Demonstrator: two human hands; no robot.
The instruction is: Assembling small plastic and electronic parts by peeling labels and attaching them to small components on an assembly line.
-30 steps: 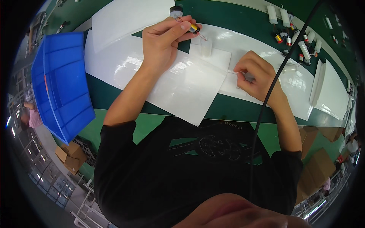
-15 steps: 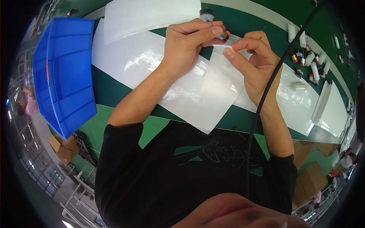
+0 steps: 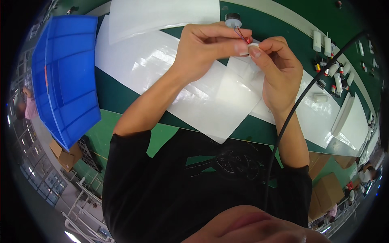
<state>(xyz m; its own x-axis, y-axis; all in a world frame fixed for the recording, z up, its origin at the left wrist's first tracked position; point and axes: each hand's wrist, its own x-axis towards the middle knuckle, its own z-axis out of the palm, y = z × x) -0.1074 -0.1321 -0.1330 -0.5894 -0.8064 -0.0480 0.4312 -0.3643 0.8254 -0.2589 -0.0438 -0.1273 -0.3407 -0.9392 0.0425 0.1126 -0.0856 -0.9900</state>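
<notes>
Two hands: left hand and right hand meet above the far white sheets, fingertips touching.
Left fingers: pinching a small motor with red and dark wires.
Right fingers: pinching a small white piece, just right of the wires.
Materials: glossy sheets, green table, blue plastic bin at left.

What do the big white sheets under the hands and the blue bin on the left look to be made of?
White sheets: probably glossy coated paper or thin plastic film; they lie flat and throw bright glare streaks. Blue bin: looks like moulded hard plastic, uniform colour, smooth semi-gloss walls with ridged dividers.
</notes>
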